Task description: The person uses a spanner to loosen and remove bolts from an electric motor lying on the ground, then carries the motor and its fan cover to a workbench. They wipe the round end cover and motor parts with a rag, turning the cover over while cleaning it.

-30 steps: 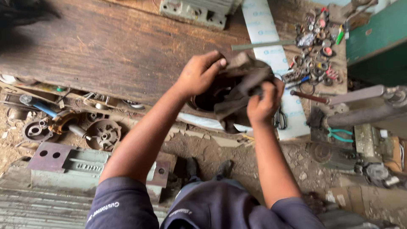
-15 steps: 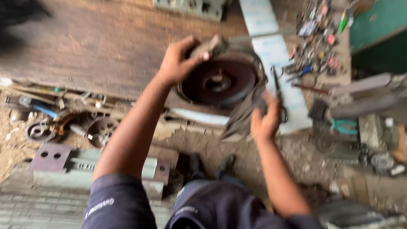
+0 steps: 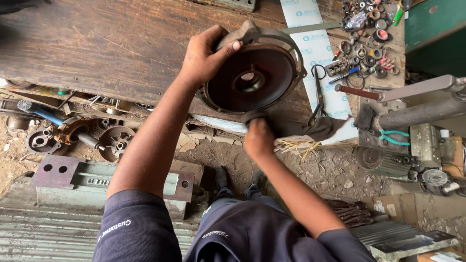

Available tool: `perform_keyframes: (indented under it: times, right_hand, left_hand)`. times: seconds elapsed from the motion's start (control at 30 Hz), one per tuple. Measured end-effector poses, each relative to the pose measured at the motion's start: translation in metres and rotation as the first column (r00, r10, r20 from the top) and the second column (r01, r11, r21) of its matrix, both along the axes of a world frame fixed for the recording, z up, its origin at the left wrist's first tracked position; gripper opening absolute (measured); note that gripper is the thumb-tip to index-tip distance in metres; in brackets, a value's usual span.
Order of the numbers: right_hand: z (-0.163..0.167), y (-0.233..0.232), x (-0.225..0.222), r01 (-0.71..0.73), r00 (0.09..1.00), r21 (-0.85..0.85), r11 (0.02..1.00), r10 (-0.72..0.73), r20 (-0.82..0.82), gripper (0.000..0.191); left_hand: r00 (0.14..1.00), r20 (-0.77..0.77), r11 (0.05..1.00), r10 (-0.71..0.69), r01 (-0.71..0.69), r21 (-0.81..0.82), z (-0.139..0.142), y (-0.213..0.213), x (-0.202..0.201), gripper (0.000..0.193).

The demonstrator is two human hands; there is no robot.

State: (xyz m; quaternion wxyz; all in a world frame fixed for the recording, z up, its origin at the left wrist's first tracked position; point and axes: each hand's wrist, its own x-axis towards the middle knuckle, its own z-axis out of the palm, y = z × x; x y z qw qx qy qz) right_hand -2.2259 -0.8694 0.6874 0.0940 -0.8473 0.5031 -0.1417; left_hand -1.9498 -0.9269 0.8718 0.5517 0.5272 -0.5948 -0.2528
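A round, dark reddish metal motor end cover (image 3: 252, 77) with a centre hole is held tilted above the edge of a worn wooden bench (image 3: 97, 43). My left hand (image 3: 206, 56) grips its upper left rim, thumb on the inner face. My right hand (image 3: 257, 138) sits at the cover's lower edge, closed on a dark grey cloth (image 3: 320, 128) that trails to the right over the bench edge.
Black scissors (image 3: 318, 92) lie on a white strip (image 3: 315, 48). Several bearings, rings and small parts (image 3: 366, 34) lie at the bench's back right. A grey vise handle (image 3: 417, 104) and green pliers (image 3: 395, 136) are right. Metal housings (image 3: 114, 140) sit on the dirt floor left.
The cover has been turned so its hollow inner face looks up at me. My right hand has moved from the cover's right side to its lower edge with the cloth.
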Motion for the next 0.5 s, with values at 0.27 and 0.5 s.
perform_keyframes:
  times: [0.27,0.5]
  right_hand:
    - [0.066,0.031,-0.002,-0.515,0.853,0.409,0.753,0.403,0.332,0.051]
    - [0.16,-0.015,-0.054,-0.117,0.847,-0.464,0.878,0.332,0.415,0.045]
  left_hand:
    - [0.998,0.067,1.0,-0.016,0.015,0.014,0.003,0.004,0.0,0.041]
    - [0.998,0.022,0.998,-0.061,0.062,-0.011,0.009,0.007,-0.003,0.038]
